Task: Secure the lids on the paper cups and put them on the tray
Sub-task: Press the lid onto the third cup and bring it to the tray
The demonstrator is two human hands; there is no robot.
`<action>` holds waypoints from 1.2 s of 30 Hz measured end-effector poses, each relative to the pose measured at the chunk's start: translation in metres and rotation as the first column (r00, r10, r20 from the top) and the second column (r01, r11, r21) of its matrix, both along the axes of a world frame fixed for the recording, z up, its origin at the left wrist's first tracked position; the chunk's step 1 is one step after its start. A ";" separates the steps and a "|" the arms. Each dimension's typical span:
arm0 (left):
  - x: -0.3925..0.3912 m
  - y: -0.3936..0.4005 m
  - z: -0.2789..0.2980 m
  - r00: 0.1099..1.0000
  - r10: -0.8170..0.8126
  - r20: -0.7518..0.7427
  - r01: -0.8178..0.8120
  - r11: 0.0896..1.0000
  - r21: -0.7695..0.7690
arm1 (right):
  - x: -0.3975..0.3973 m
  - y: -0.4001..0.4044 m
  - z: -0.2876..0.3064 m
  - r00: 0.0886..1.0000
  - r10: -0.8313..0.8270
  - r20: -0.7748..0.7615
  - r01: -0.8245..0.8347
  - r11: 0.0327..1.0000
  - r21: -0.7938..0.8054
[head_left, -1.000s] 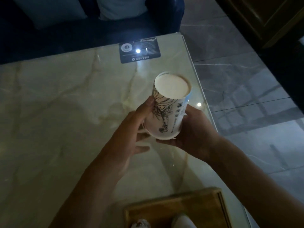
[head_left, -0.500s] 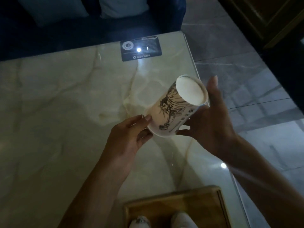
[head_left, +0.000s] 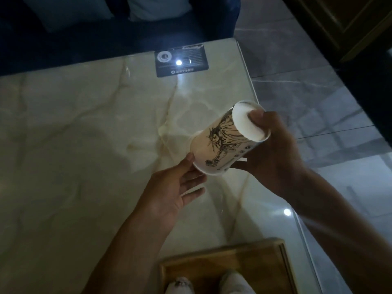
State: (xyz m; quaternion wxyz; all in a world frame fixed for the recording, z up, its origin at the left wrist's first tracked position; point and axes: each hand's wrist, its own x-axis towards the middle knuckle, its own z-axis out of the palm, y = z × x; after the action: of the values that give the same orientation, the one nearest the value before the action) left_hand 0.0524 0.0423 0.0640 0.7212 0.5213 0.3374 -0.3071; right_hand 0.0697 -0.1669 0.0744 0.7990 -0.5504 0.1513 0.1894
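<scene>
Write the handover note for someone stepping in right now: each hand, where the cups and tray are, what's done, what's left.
Right hand grips the paper cup, tilted above the table, thumb on the lidded end.
Left hand is open, fingertips at the cup's base.
Wooden tray sits at the near edge with two cups already in it.
Left: check the lid is seated, then set this cup on the tray.

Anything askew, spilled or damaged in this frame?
Only the paper cup looks odd: it is tipped well off upright above the marble table, held by the right hand with fingers on its white end, the left hand touching its other end. No spill or damage shows. Two more cups sit on the wooden tray.
</scene>
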 end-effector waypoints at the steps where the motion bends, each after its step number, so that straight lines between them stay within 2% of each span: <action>1: -0.001 -0.001 -0.001 1.000 0.002 -0.027 -0.002 1.000 -0.015 | 0.001 0.001 0.001 1.000 0.001 -0.021 -0.002 0.999 -0.035; 7: -0.012 -0.007 -0.010 0.989 -0.018 -0.144 0.009 0.998 -0.064 | 0.008 0.006 0.011 0.978 0.094 -0.187 -0.144 0.950 -0.277; 11: -0.016 -0.009 -0.014 0.984 0.007 -0.177 -0.027 0.993 -0.111 | 0.009 0.008 0.012 0.971 0.143 -0.193 -0.202 0.919 -0.337; 13: -0.015 -0.010 -0.015 0.989 0.034 -0.142 -0.055 0.988 -0.146 | 0.006 0.010 0.007 0.982 0.141 -0.123 -0.174 0.934 -0.313; 16: -0.008 -0.008 -0.014 0.996 0.084 -0.009 -0.084 0.973 -0.214 | -0.005 0.016 0.001 0.993 0.091 0.077 -0.078 0.985 -0.156; 20: -0.001 0.001 -0.013 0.984 0.123 0.130 -0.079 0.950 -0.301 | -0.020 0.011 -0.004 0.952 0.152 0.265 -0.126 0.985 -0.115; 24: -0.005 0.004 -0.013 0.977 0.061 0.204 -0.014 0.974 -0.226 | -0.024 0.005 -0.010 0.939 0.136 0.316 -0.114 0.990 -0.085; 28: -0.008 0.003 -0.012 0.964 0.048 0.261 -0.018 0.993 -0.118 | -0.023 0.002 -0.011 0.956 0.116 0.270 -0.107 0.993 -0.048; 30: -0.009 0.002 -0.012 0.966 0.040 0.254 -0.019 0.996 -0.085 | -0.022 0.002 -0.011 0.969 0.064 0.237 -0.052 0.997 -0.055; 32: -0.008 0.002 -0.011 0.976 0.007 0.217 0.004 0.999 -0.049 | -0.022 0.002 -0.010 0.972 -0.015 0.232 0.044 0.992 -0.121; 34: -0.009 0.002 -0.012 0.988 -0.033 0.152 0.036 0.999 -0.016 | -0.020 0.001 -0.009 0.965 -0.060 0.257 0.127 0.959 -0.252; 36: -0.011 0.000 -0.013 0.996 -0.070 0.056 0.072 0.997 -0.040 | -0.016 0.000 -0.007 0.951 -0.092 0.296 0.194 0.922 -0.335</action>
State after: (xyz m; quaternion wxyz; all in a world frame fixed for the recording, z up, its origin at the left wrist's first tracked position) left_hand 0.0418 0.0424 0.0508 0.7295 0.5258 0.2925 -0.3252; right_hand 0.0535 -0.1668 0.0679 0.7097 -0.6953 0.1113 0.0211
